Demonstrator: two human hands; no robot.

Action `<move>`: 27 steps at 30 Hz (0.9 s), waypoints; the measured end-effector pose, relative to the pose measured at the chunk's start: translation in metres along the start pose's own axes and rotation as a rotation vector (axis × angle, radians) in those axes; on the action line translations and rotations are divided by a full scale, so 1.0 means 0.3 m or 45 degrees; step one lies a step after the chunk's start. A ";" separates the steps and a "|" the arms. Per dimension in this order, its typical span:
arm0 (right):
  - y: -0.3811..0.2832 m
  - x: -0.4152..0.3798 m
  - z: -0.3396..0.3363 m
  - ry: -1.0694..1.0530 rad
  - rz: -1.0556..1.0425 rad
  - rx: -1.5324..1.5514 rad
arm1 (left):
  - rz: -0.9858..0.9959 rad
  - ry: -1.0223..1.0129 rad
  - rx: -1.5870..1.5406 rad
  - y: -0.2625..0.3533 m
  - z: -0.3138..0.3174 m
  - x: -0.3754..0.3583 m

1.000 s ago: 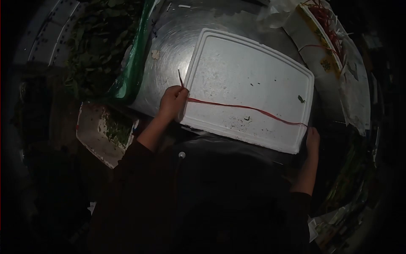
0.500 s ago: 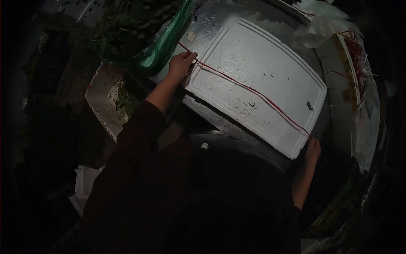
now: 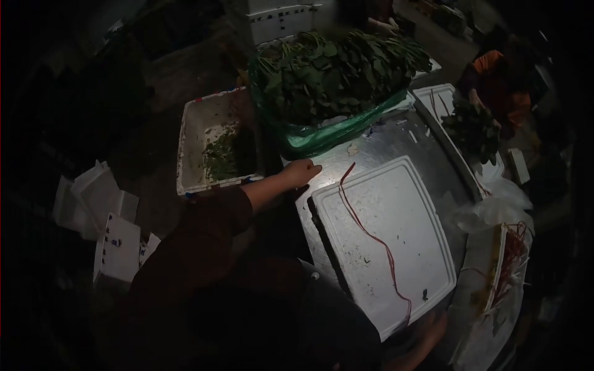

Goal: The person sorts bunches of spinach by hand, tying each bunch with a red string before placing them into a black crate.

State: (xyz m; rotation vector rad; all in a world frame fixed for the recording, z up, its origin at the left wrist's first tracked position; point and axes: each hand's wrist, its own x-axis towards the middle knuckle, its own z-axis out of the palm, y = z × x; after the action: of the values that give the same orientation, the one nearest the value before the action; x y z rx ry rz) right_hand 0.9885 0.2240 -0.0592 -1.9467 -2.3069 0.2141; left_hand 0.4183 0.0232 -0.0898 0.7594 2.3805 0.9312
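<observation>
clothing: dark maroon long-sleeve top | left sleeve (image 3: 210,222): pushed up, forearm bare | left hand (image 3: 301,172): bare, no glove | right hand (image 3: 430,328): bare, dim, sleeve hidden | lap: dark garment, small pale button

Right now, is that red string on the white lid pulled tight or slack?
Slack: the red string lies in loose curves across the white foam lid.

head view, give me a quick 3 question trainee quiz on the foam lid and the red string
1. True or false: the red string lies loose across the white foam lid.
2. What sits in the green bag behind the lid? A leafy greens B bottles C fish
3. Which hand rests on the metal table near the bag?

Key: 1 true. 2 A, leafy greens. 3 the left hand; the right hand is at the lid's near edge.
</observation>
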 end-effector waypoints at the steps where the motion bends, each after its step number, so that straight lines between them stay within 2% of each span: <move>1: -0.015 0.060 0.022 0.011 -0.143 0.105 | -0.023 -0.058 -0.143 0.006 -0.034 -0.023; 2: -0.028 0.111 0.037 0.018 -0.282 0.210 | 0.065 0.035 -0.186 -0.011 -0.061 -0.026; 3: -0.121 0.125 -0.004 0.029 -0.306 0.210 | 0.065 0.058 -0.200 -0.003 -0.110 -0.040; 5: -0.430 0.127 -0.124 -0.165 -0.361 0.427 | 0.179 0.303 -0.413 0.022 -0.239 -0.058; 7: -0.618 0.176 -0.150 -0.197 -0.554 0.620 | 0.367 0.634 -0.523 -0.029 -0.354 0.025; 9: -0.868 0.190 -0.203 -0.228 -0.756 0.739 | 0.422 0.845 -0.605 -0.074 -0.491 0.117; 12: -1.275 0.164 -0.303 -0.350 -0.954 0.682 | 0.340 0.954 -0.510 -0.241 -0.658 0.334; 16: -1.780 0.164 -0.304 -0.326 -1.291 0.562 | 0.150 1.003 -0.381 -0.464 -0.720 0.602; 19: -2.157 0.152 -0.265 -0.374 -1.406 0.476 | 0.099 1.024 -0.270 -0.500 -0.746 0.693; 21: -2.379 0.188 -0.169 -0.238 -1.547 0.443 | -0.014 0.673 -0.574 -0.468 -0.781 0.677; 27: -2.916 0.214 0.023 -0.123 -1.372 -0.067 | -0.045 0.674 -0.657 -0.460 -0.815 0.710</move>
State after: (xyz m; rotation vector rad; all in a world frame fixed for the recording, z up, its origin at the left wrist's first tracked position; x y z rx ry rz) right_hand 0.1284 0.1426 0.0929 -0.4861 -3.0312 0.1270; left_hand 0.0716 -0.0376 -0.0749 0.2880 2.3731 1.8133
